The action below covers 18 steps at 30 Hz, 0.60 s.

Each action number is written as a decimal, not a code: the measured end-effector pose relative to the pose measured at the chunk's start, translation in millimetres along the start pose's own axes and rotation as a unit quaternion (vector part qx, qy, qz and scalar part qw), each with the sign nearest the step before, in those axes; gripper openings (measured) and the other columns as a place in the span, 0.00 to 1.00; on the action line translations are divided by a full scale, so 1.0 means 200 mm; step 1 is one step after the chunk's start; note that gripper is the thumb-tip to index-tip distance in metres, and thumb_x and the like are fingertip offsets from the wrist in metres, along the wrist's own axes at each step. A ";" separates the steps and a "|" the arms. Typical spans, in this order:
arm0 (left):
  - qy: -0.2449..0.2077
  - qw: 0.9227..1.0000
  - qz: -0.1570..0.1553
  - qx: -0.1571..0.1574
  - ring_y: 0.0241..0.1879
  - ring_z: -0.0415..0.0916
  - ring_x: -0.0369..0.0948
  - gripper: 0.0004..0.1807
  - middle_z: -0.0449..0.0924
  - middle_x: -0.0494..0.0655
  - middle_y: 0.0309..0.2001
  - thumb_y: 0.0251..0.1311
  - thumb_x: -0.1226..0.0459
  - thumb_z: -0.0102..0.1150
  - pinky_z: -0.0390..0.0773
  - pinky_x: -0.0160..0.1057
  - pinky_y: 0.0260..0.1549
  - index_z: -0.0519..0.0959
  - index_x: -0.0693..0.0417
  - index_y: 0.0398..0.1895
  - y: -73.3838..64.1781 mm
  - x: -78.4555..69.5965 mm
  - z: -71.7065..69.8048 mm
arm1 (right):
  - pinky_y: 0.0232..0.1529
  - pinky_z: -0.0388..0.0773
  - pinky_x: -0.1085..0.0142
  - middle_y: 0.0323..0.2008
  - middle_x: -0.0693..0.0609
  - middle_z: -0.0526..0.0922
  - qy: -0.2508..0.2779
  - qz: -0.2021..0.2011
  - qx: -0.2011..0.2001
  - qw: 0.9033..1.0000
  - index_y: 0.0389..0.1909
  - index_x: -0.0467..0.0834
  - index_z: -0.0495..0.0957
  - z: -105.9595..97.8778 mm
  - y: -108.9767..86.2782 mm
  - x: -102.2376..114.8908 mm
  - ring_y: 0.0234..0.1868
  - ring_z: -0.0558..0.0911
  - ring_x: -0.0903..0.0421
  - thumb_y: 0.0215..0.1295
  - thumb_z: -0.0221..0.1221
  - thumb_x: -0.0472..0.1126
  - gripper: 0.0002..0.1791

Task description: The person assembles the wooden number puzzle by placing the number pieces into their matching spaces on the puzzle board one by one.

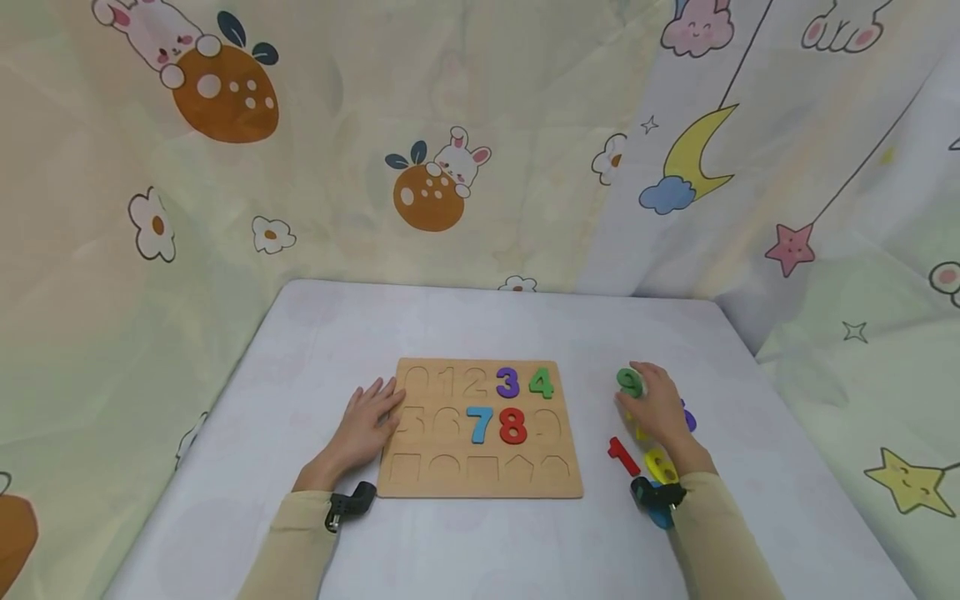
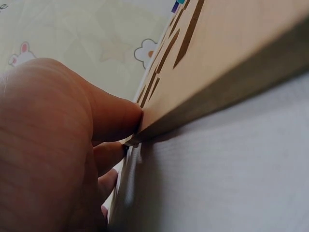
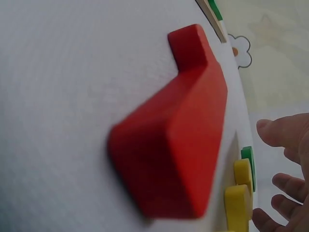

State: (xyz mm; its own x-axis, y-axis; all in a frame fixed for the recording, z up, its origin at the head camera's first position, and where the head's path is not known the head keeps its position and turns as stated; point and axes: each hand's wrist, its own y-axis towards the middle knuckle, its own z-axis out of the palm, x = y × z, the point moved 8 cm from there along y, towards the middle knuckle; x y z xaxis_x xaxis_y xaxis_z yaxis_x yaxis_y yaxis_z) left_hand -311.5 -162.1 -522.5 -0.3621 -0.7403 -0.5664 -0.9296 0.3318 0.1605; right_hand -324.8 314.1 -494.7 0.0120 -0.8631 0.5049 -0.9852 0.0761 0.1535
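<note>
At the left, the left hand (image 1: 365, 423) is resting against the left edge of the wooden board (image 1: 480, 490), its fingers spreading loosely rather than curling, with the thumb pressing on the board's rim in the left wrist view. The board is lying flat on the white table (image 1: 465, 550) and is carrying three rows of cut-out recesses. In the far row, the recesses for 0, 1 and 2 are showing plain wood at the left, while the purple 3 (image 1: 507, 383) and the green 4 (image 1: 541, 383) are filling the two at the right. In the middle row, the blue 7 (image 1: 480, 424) and the red 8 (image 1: 513, 426) are sitting between wood-coloured recesses on both sides; the near row is showing only shaped outlines. Right of the board, the red 1 (image 1: 623, 457) is lying tilted on the table. Farther off, the green 9 (image 1: 630, 382) is lying under the right hand (image 1: 654, 407), whose thumb and fingers are holding themselves apart above it, gripping nothing. Under and near that hand, a yellow piece (image 1: 662, 465), a partly hidden blue piece (image 1: 661, 517) and, farthest right, a purple piece (image 1: 689, 417) are resting loose.
</note>
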 end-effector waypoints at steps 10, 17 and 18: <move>-0.001 1.000 -0.003 -0.001 0.74 0.47 0.58 0.26 0.58 0.60 0.73 0.65 0.67 0.55 0.37 0.60 0.72 0.70 0.63 0.66 0.00 -0.01 -0.01 | 0.66 0.57 0.34 0.71 0.32 0.55 0.030 0.049 0.035 0.998 0.74 0.40 0.56 0.02 0.02 -0.08 0.70 0.56 0.31 0.65 0.61 0.44 0.39; -0.001 1.000 -0.001 -0.001 0.74 0.48 0.59 0.26 0.58 0.60 0.72 0.65 0.67 0.55 0.37 0.61 0.72 0.70 0.63 0.66 0.00 -0.01 -0.01 | 0.65 0.60 0.34 0.70 0.31 0.58 0.044 0.059 0.052 0.996 0.75 0.40 0.53 0.03 0.03 -0.11 0.69 0.59 0.31 0.65 0.61 0.44 0.42; -0.001 1.000 -0.001 -0.001 0.74 0.48 0.59 0.26 0.58 0.60 0.72 0.65 0.67 0.55 0.37 0.61 0.72 0.70 0.63 0.66 0.00 -0.01 -0.01 | 0.64 0.61 0.34 0.70 0.31 0.59 0.047 0.058 0.052 0.996 0.75 0.40 0.53 0.03 0.03 -0.11 0.68 0.60 0.31 0.65 0.61 0.44 0.42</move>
State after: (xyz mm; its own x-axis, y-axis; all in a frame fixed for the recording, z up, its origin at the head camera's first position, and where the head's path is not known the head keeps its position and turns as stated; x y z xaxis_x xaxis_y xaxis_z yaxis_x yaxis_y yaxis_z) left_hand -310.5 -162.5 -520.3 -0.3602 -0.7397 -0.5684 -0.9304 0.3289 0.1616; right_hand -331.4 331.6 -509.9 -0.0920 -0.8009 0.5917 -0.9933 0.1158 0.0023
